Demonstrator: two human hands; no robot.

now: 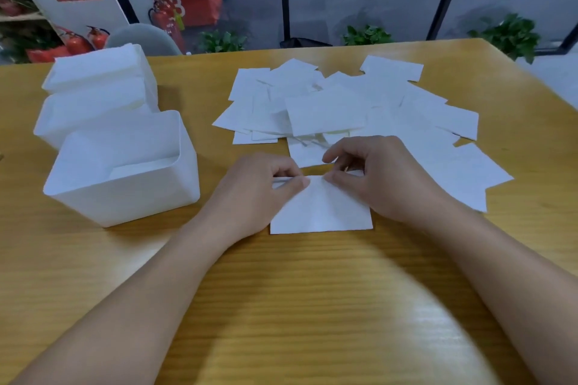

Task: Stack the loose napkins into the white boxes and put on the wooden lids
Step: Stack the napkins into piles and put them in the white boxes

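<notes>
A white napkin [322, 212] lies on the wooden table [312, 306] in front of me. My left hand [259, 187] pinches its upper left edge, and my right hand [375, 178] pinches its upper right edge. Beyond them spreads a loose pile of several white napkins [344, 103]. Three white boxes stand in a row at the left: the nearest box [125, 194] holds a low layer of napkins, the middle box [90, 116] and the far box [100, 69] look fuller. No wooden lid is in view.
A grey chair back [140, 37] rises behind the table's far left edge. Beyond the table are green plants [506, 34], red fire extinguishers [165, 22] and a glass wall. The table's right edge runs past the napkin pile.
</notes>
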